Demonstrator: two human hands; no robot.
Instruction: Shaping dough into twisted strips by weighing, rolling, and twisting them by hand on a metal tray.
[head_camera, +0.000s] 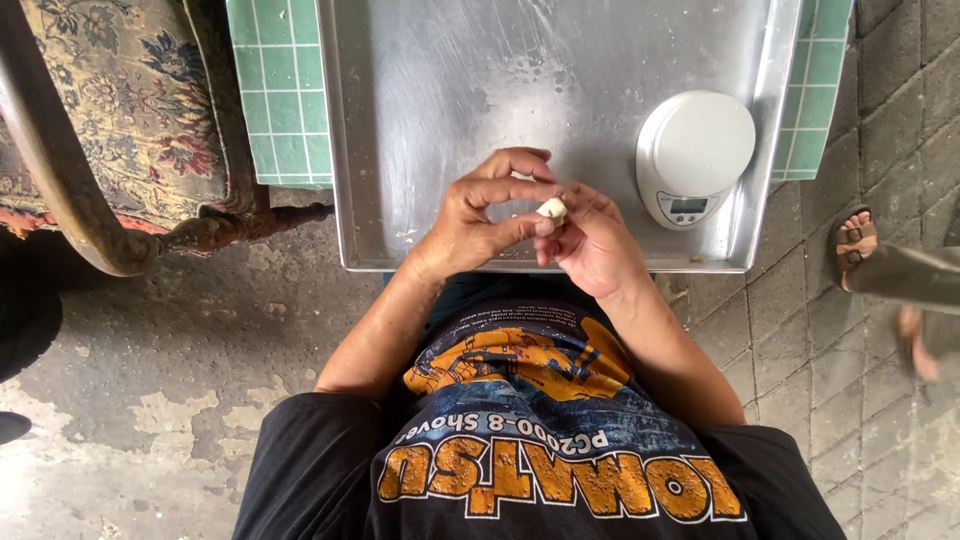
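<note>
Pale dough lump, small and off-white, pinched between both hands just above the near edge of the tray. Left hand curled, thumb and forefinger closed on the lump from the left side, other fingers arched over it. Right hand cupped beneath and to the right, fingertips pressed against the same lump, so gripped from both sides at once. Held up off the metal rather than resting on it, seemingly for shaping between the fingertips, though hard to tell for sure.

Beyond the hands, wide shallow steel tray with a raised rim, surface dulled and streaked with a thin whitish film, a few crumbs near the front-left corner, otherwise nothing in it but the scale. Scale round, white, with a small display facing the person, set in the tray's right part within easy reach of the right hand. Platform bare.

Tray laid on a green-tiled counter. Patterned upholstered chair off to the left. Sandalled foot of another person at the right, on paved floor
</note>
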